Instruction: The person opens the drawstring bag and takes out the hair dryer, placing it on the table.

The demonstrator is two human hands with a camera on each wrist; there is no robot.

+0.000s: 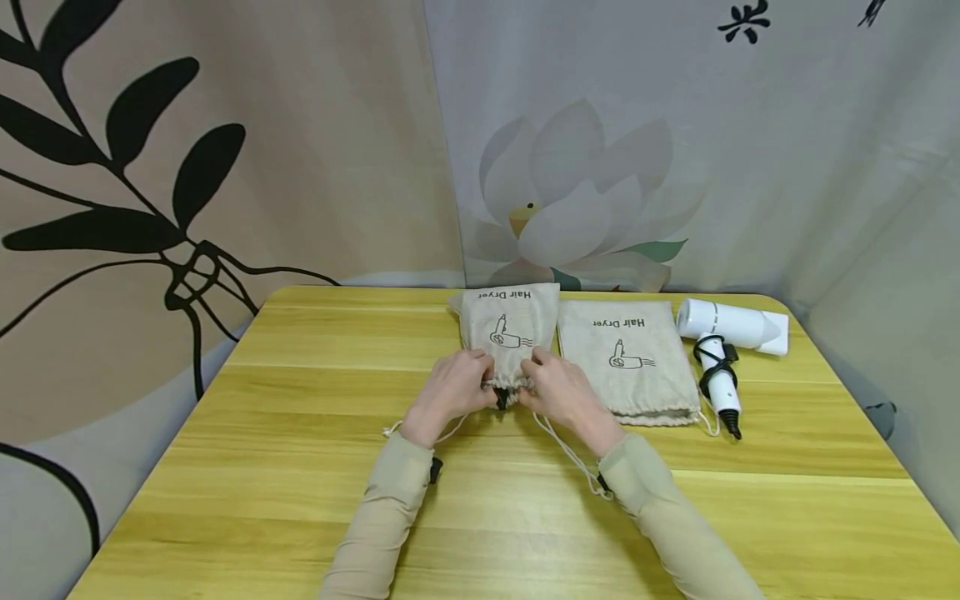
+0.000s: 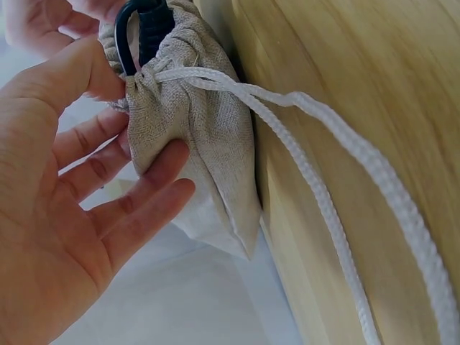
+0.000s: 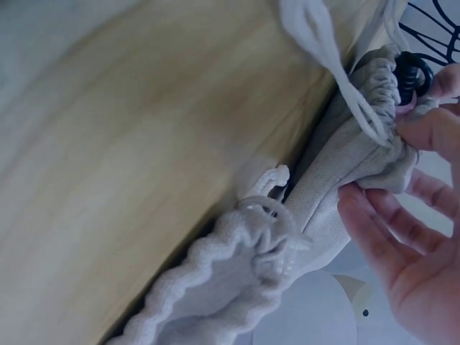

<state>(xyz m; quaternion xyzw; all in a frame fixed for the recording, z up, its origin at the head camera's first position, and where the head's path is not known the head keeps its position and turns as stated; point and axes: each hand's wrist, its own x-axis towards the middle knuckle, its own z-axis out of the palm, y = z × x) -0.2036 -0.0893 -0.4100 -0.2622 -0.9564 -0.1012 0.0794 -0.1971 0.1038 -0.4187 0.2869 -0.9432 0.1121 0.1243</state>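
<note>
A beige drawstring bag (image 1: 504, 315) printed "Hair Dryer" lies near the table's far edge, its gathered mouth facing me. At the left side of that mouth, my left hand (image 1: 452, 382) pinches the cloth between thumb and fingers. The right hand (image 1: 561, 387) grips the opposite side of the mouth. Between them a black ribbed cord end with a loop (image 2: 152, 32) pokes out of the opening; whatever else is inside stays hidden. White drawstrings (image 2: 316, 183) trail from both sides of the bag onto the table.
A second "Hair Dryer" bag (image 1: 626, 367) lies flat just right of the first. Beyond it rest a white hair dryer barrel (image 1: 727, 323) and its white handle (image 1: 722, 387), wrapped with black cord. Printed curtains (image 1: 352, 167) hang behind the wooden table (image 1: 300, 433).
</note>
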